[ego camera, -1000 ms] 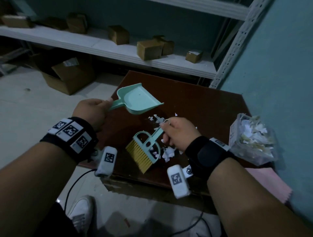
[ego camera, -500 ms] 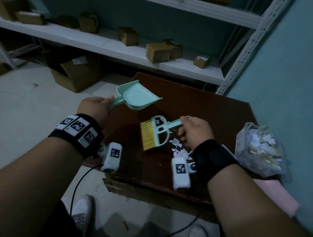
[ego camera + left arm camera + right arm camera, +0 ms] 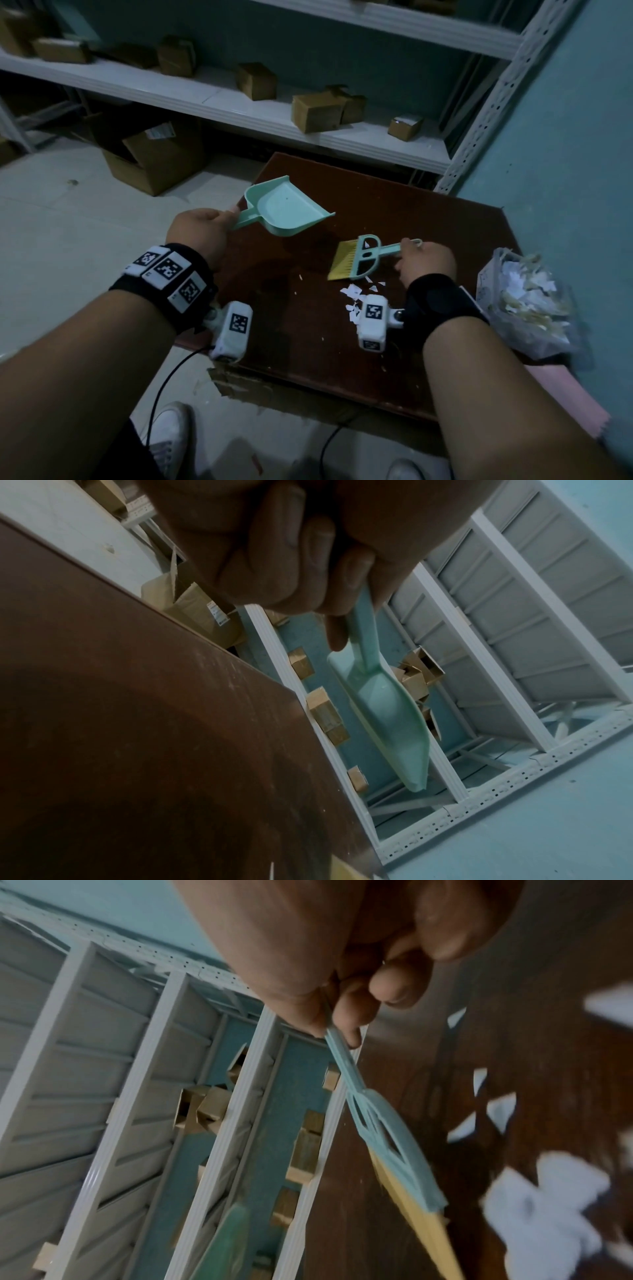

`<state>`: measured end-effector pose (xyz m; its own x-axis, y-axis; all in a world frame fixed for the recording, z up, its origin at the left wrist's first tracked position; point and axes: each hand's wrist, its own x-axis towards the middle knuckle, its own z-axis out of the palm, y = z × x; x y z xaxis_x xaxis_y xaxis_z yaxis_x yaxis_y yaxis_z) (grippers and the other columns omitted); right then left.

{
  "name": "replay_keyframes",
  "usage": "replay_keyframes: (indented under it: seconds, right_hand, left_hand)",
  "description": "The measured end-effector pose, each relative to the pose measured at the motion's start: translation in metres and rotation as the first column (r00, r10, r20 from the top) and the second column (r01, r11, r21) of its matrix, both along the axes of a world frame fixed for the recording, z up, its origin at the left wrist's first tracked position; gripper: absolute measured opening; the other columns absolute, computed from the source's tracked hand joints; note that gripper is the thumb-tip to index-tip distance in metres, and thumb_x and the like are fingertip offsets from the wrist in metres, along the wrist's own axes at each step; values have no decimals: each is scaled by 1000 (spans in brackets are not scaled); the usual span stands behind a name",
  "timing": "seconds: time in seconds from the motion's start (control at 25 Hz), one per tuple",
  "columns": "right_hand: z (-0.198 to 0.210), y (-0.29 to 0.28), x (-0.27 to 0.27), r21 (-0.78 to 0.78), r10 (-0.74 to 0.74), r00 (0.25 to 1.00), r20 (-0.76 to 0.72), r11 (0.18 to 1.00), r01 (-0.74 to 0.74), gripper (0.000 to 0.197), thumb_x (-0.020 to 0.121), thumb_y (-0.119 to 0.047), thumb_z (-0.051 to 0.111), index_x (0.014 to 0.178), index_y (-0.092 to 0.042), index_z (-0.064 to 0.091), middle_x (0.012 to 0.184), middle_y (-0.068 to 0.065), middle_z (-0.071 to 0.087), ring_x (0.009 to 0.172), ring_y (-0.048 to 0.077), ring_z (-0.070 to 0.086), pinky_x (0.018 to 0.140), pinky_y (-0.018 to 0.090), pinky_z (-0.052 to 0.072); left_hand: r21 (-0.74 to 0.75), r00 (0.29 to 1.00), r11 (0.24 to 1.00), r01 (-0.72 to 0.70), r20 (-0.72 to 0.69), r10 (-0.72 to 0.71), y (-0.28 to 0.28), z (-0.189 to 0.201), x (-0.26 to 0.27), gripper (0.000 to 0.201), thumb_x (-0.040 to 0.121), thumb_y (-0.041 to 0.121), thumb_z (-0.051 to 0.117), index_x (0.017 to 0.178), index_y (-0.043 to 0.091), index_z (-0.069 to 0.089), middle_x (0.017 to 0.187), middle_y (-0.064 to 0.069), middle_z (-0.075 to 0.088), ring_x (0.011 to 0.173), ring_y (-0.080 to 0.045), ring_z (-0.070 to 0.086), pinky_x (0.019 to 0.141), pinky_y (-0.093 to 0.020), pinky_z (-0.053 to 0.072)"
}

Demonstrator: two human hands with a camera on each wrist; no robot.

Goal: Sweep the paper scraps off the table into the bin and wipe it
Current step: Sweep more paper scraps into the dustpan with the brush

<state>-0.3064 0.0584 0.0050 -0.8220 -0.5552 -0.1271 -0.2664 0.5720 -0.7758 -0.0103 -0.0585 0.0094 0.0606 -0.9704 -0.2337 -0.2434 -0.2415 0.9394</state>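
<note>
My left hand (image 3: pixel 202 229) grips the handle of a mint-green dustpan (image 3: pixel 286 209), held empty above the left part of the dark brown table (image 3: pixel 411 219); the left wrist view shows fingers (image 3: pixel 301 561) wrapped round the dustpan (image 3: pixel 387 712) handle. My right hand (image 3: pixel 424 263) holds the handle of a small green brush (image 3: pixel 359 257) with yellow bristles, lifted just over white paper scraps (image 3: pixel 356 298) near the table's front. In the right wrist view the brush (image 3: pixel 394 1137) hangs beside blurred scraps (image 3: pixel 548 1199).
A clear bin (image 3: pixel 524 305) full of paper scraps stands at the table's right edge, by the teal wall. A pink cloth (image 3: pixel 561 394) lies at the front right corner. White shelving (image 3: pixel 239 102) with cardboard boxes runs behind; a large box (image 3: pixel 154 154) sits on the floor.
The brush has swung up and to the right, from the near side of the scrap pile to beyond it, bristles now pointing left. The dustpan has stayed lifted in my left hand.
</note>
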Motion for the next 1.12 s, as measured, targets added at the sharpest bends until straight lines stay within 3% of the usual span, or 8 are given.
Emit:
replay_keyframes:
  seconds: [0.12,0.24,0.32,0.4,0.48,0.56,0.64,1.12]
  right_hand:
    - [3,13,-28,54,-13,994,-105,998,18,43,104,-35,51,84,-4,72,77,13,65,73,32,63,69,39,46]
    - [4,21,-41,-108,1,989,-151,994,-17,49,97,-47,53,69,-9,67,68,13,64,77,43,67,71,50,55]
    - [16,27,-42,-163,8,955,-295,985,-59,49,101,-46,53,69,-10,63,69,12,65,73,39,64,69,44,52]
    - [29,31,-38,-78,93,844,-529,985,-157,39,107,-42,50,83,-15,65,77,9,65,74,33,60,67,36,42]
    - [36,32,-25,136,268,666,-696,960,-245,33,108,-43,46,101,-20,68,85,4,65,77,30,60,66,35,42]
    - [27,28,-13,377,470,573,-671,882,-282,32,109,-43,42,115,-25,67,89,-1,60,78,24,59,65,36,47]
    - [15,26,-6,504,581,574,-577,806,-310,33,109,-43,41,124,-28,66,93,-2,59,80,21,59,69,38,53]
    - [67,66,21,581,811,422,-404,584,-567,30,108,-44,43,105,-31,69,89,-10,60,83,13,58,81,41,54]
  left_hand:
    - [8,1000,1000,12,25,-12,-2,-1,-1,38,92,54,67,86,18,78,65,-4,60,58,-24,54,63,-37,45]
    - [28,1000,999,17,24,-18,-3,-3,-6,39,92,54,67,83,18,77,65,-5,59,60,-24,53,65,-39,44]
    - [23,1000,1000,20,21,-21,-2,-3,-10,39,92,54,68,80,18,76,65,-5,58,60,-24,53,65,-39,44]
    - [19,999,1000,21,32,-22,-1,-3,-13,39,92,54,67,82,19,77,67,-6,59,62,-24,54,65,-39,46]
    - [16,998,999,29,57,-30,0,-2,-15,38,93,55,66,84,19,77,71,-8,61,64,-25,56,65,-39,48]
    - [11,996,999,34,80,-35,2,-3,-17,38,94,55,65,85,20,77,74,-9,62,67,-26,57,66,-39,50]
    - [7,995,999,34,92,-34,4,-3,-17,38,94,55,65,84,20,76,75,-10,63,68,-26,58,67,-41,52]
    - [18,989,998,60,131,-61,7,1,-16,37,95,56,64,88,21,76,79,-9,65,72,-25,60,71,-41,54]
